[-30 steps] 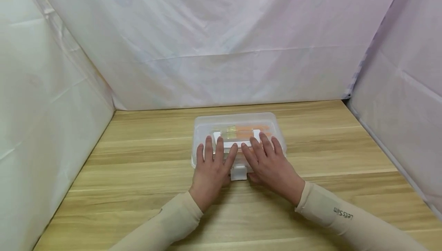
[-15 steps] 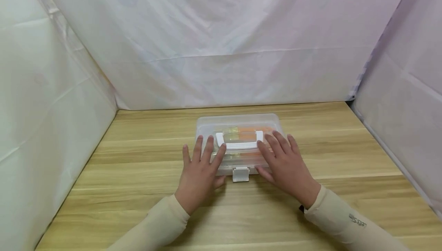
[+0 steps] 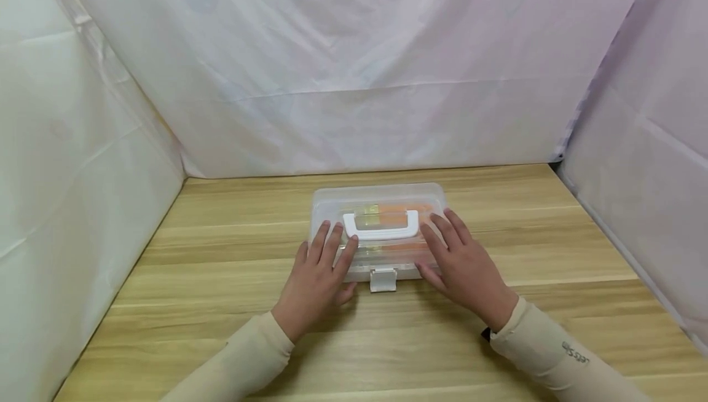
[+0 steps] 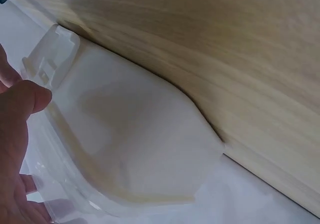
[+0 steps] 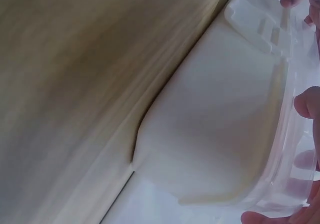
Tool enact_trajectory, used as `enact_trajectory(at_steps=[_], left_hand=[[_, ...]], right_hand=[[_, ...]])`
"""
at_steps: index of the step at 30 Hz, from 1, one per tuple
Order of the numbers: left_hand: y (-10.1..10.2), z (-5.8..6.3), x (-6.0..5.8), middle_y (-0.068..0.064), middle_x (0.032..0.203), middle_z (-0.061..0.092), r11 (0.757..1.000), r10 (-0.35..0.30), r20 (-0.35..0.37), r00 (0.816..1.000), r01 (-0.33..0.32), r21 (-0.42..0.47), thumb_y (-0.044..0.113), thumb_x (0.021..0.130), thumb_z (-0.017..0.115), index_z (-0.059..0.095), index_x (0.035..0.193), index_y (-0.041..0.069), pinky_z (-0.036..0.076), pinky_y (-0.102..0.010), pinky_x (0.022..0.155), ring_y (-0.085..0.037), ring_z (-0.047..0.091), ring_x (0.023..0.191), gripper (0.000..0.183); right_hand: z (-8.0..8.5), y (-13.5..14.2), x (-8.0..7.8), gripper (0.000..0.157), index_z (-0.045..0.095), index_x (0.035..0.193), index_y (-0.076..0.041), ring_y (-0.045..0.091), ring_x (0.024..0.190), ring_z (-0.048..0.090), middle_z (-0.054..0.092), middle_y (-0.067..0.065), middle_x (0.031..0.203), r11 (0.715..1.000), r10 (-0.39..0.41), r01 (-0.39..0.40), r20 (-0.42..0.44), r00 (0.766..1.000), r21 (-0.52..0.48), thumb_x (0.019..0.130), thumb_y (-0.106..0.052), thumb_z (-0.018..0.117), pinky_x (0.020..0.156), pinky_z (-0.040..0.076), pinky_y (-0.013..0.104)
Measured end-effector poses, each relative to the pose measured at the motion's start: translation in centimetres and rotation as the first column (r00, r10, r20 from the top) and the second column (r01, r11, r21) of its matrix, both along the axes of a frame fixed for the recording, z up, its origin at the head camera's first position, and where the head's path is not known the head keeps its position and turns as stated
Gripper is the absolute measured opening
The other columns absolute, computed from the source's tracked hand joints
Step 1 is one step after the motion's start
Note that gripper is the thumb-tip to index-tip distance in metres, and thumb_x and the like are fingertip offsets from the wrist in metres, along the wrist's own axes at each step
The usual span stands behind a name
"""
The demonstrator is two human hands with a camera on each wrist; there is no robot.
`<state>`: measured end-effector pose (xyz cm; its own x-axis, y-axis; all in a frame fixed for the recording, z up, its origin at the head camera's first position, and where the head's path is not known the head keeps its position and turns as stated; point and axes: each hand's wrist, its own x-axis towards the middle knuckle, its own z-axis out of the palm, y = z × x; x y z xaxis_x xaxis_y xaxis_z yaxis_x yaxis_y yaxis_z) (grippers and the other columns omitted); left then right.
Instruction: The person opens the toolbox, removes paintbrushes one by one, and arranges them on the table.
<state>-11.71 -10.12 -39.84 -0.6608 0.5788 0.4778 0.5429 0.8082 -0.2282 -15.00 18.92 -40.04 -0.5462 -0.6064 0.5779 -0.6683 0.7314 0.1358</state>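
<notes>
A translucent plastic case (image 3: 381, 191) lies flat on the table with its lid down. Its white carrying handle (image 3: 381, 235) is folded onto the lid, and a white latch (image 3: 383, 280) sticks out from the front edge. Through the lid, blurred orange and yellow items (image 3: 389, 216) show inside. My left hand (image 3: 312, 282) rests spread fingers on the lid's left part, its thumb near the front rim. My right hand (image 3: 467, 267) lies likewise on the right part, thumb at the front rim. In both wrist views the latch (image 4: 55, 54) (image 5: 257, 22) is tilted outward from the case's front wall.
The wood-grain table (image 3: 238, 224) extends around the case on all sides. A pale cloth (image 3: 332, 119) hangs behind the table's far edge, with more sheeting along the left (image 3: 83, 174) and right (image 3: 652, 113).
Both hands have moved apart from over the handle toward the case's left and right sides, uncovering the handle and latch. The case stays in about the same place.
</notes>
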Motion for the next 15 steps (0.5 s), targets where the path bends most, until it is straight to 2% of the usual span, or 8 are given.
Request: enact_trajectory(at_steps=[10, 15], left_hand=[[0.52, 0.24, 0.12, -0.019, 0.142, 0.031, 1.000, 0.010, 0.032, 0.999, -0.010, -0.002, 0.046, 0.079, 0.062, 0.033, 0.140, 0.011, 0.038, -0.060, 0.086, -0.040, 0.021, 0.134, 0.076], [0.48, 0.92, -0.21, -0.018, 0.143, 0.030, 1.000, 0.017, 0.020, 1.000, -0.017, 0.000, 0.045, 0.080, 0.062, 0.033, 0.141, 0.013, 0.037, -0.060, 0.087, -0.039, 0.018, 0.135, 0.074]], right_hand=[[0.12, -0.56, 0.24, 0.052, 0.054, 0.117, 0.003, 0.043, 0.118, 0.043, 0.051, 0.024, 0.120, 0.993, 0.062, -0.069, -0.069, 0.996, -0.096, 0.088, -0.038, 0.046, 0.101, 0.031, 0.048], [0.62, -0.68, 0.17, 0.053, 0.054, 0.119, 0.004, 0.043, 0.118, 0.043, 0.051, 0.024, 0.120, 0.990, 0.075, -0.085, -0.090, 0.993, -0.117, 0.087, -0.038, 0.048, 0.100, 0.031, 0.048]])
